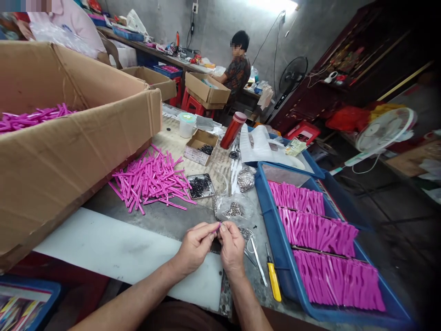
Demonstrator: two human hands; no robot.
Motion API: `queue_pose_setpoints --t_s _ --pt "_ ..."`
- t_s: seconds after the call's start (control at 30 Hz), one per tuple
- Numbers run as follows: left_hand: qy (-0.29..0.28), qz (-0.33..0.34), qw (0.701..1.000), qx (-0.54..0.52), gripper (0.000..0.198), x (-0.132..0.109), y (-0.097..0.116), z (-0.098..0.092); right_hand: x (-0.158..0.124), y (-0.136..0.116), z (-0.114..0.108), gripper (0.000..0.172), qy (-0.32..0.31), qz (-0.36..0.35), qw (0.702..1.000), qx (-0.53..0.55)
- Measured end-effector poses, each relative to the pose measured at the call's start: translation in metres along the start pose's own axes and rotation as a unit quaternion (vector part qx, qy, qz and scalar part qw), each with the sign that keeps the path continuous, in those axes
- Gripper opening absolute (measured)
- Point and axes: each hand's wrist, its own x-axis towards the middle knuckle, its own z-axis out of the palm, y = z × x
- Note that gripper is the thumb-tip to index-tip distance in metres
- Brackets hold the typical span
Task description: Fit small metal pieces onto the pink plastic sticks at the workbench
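Both hands up over the near edge of the desk (165, 220), fingertips meeting. Left hand (195, 246) and right hand (231, 246) each pinched shut on the same small pink plastic piece (218, 225); only its tip shows between thumbs and forefingers, the rest is hidden in the grip.

Handling, my read:
- Very light, thin moulded plastic. Stiff enough across the short length, probably flexes or snaps if bent hard.
- Smooth surface, so slippery under dry fingers. Pinch at the ends, not the middle, and keep both grips close together.
- Anything small being fitted to it is too tiny to make out here.

Around the hands:
- Loose pile of pink sticks (151, 181) further out on the desk, same stock, well apart from my hands.
- Small metal tray (201, 186) of dark little parts just beside that pile, likely springs or clips; can't tell which.
- Clear bags of metal bits (234, 209) just beyond my right hand.
- Yellow-handled tool (274, 280) and tweezers (257, 259) lying right of my right hand, untouched.
- Blue tray (275, 239) on the right with rows of finished pink pieces (317, 227) standing packed.
- Big cardboard box (69, 151) on the left holds more pink sticks.
- Another person (237, 64) sits at a far bench, not involved.
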Motion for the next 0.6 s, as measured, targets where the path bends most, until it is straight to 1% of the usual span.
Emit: queue_pose_setpoints --t_s 0.07,0.17,0.2,0.27,0.37,0.4,0.47,0.53,0.6 --pt "0.002 -0.007 1.0 -0.008 0.027 0.0 -0.001 0.001 0.0 0.0 0.0 0.019 0.008 -0.007 1.0 -0.001" --pt "-0.006 -0.067 0.996 -0.064 0.031 -0.001 0.001 0.003 -0.003 0.001 -0.004 0.015 0.034 -0.043 0.994 -0.092" --pt "-0.008 -0.076 0.995 -0.068 0.032 -0.002 0.003 0.004 -0.004 0.001 -0.005 0.014 0.036 -0.057 0.99 -0.121" --pt "-0.007 -0.058 0.998 -0.038 0.031 -0.004 0.009 0.005 -0.006 -0.003 -0.007 0.015 0.032 -0.073 0.987 -0.143" --pt "0.004 0.008 0.999 0.035 0.026 -0.007 0.019 0.006 -0.008 -0.011 -0.006 0.019 0.012 -0.053 0.995 -0.078" --pt "0.006 0.012 0.999 0.037 0.026 -0.008 0.022 0.007 -0.008 -0.012 -0.006 0.019 0.01 -0.046 0.997 -0.055" --pt "0.004 -0.024 1.0 -0.002 0.029 -0.009 0.025 0.01 -0.01 -0.012 -0.006 0.018 0.019 -0.047 0.998 -0.047" --pt "-0.003 -0.085 0.995 -0.056 0.034 -0.01 0.025 0.013 -0.013 -0.008 -0.009 0.016 0.036 -0.06 0.994 -0.084" --pt "-0.004 -0.119 0.99 -0.08 0.038 -0.013 0.023 0.016 -0.016 -0.003 -0.013 0.017 0.044 -0.073 0.989 -0.123"
